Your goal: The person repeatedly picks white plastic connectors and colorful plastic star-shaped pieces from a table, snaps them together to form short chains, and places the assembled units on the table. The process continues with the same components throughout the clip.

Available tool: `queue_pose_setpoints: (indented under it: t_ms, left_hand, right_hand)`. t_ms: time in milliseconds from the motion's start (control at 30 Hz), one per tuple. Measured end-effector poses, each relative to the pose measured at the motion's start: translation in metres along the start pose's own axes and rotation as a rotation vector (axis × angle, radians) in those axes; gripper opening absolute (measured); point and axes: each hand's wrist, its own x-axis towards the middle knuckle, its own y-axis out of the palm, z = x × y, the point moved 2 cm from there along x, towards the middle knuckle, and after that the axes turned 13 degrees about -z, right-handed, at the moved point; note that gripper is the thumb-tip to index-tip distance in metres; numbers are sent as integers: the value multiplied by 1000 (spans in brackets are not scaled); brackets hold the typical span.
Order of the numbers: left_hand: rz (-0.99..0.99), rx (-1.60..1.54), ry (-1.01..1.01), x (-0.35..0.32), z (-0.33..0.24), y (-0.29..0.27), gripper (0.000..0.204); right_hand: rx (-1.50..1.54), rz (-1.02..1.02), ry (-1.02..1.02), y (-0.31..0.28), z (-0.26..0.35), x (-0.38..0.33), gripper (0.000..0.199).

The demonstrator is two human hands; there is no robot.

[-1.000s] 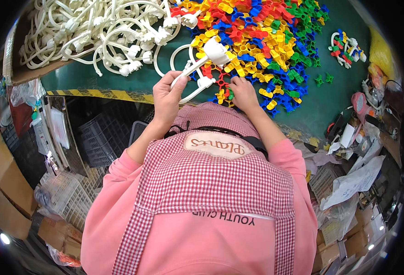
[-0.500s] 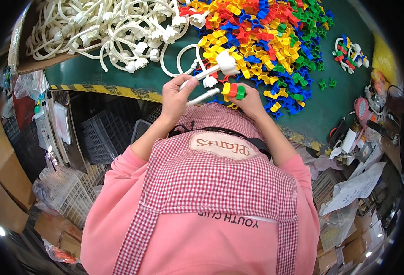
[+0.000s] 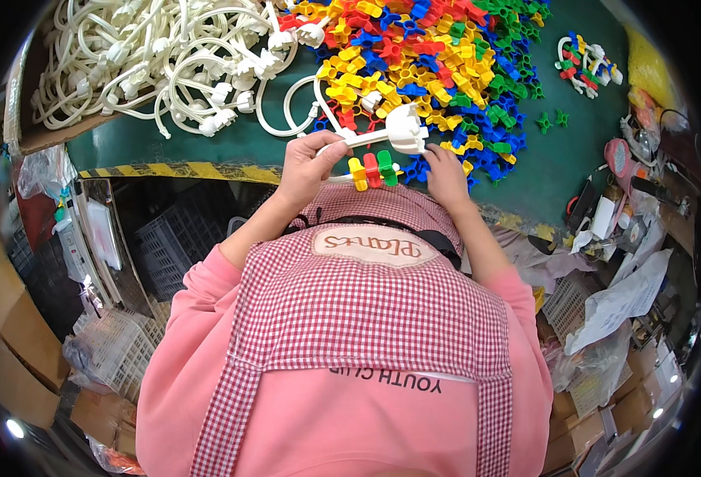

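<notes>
My left hand (image 3: pixel 311 167) pinches a white tube (image 3: pixel 364 139) with a ribbed, tulip-shaped white cup (image 3: pixel 407 129) on its end. The tube loops round under that hand. On its other end sit a yellow clip (image 3: pixel 358 174), a red clip (image 3: pixel 372 170) and a green clip (image 3: pixel 387 168), side by side, with a white tip just past the green one. My right hand (image 3: pixel 448 179) is off the tube, its fingers stretched out and slightly apart at the near edge of a heap of coloured plastic clips (image 3: pixel 414 67), by some blue ones. Nothing shows in its fingers.
Many white tubes with cup ends (image 3: pixel 183 63) spill from a cardboard box (image 3: pixel 68 135) at the back left. On the green table (image 3: pixel 517 199) a finished-looking bundle (image 3: pixel 585 67) lies right of the heap. Tools and a pink-handled item (image 3: pixel 619 159) crowd the right edge.
My right hand has let go of the clips on the tube and moved right to the heap. The clips now hang on the tube end, and the cup has moved slightly right.
</notes>
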Motion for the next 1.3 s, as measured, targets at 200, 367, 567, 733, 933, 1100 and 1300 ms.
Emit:
queue_pose_setpoints:
  t_ms: [200, 367, 567, 733, 933, 1100, 1300]
  left_hand:
    - [-43, -13, -24, 3, -2, 7, 20]
    - [-11, -2, -20, 0, -3, 24, 21]
    - [30, -366, -58, 9, -5, 74, 30]
    - [-11, 257, 257, 40, 16, 115, 35]
    - [-172, 325, -21, 66, 32, 79, 28]
    - [-475, 958, 171, 81, 79, 7, 36]
    - [-639, 1246, 214, 112, 97, -5, 55]
  right_hand:
    - [264, 34, 233, 18, -9, 0, 40]
    - [1004, 40, 512, -42, 40, 14, 49]
    - [1280, -38, 690, -55, 31, 8, 32]
    - [1353, -401, 829, -74, -45, 20, 14]
    - [1421, -1176, 1168, -121, -343, 59, 14]
    - [488, -679, 1010, -89, -404, 58, 45]
    - [184, -423, 618, -30, -305, 26, 43]
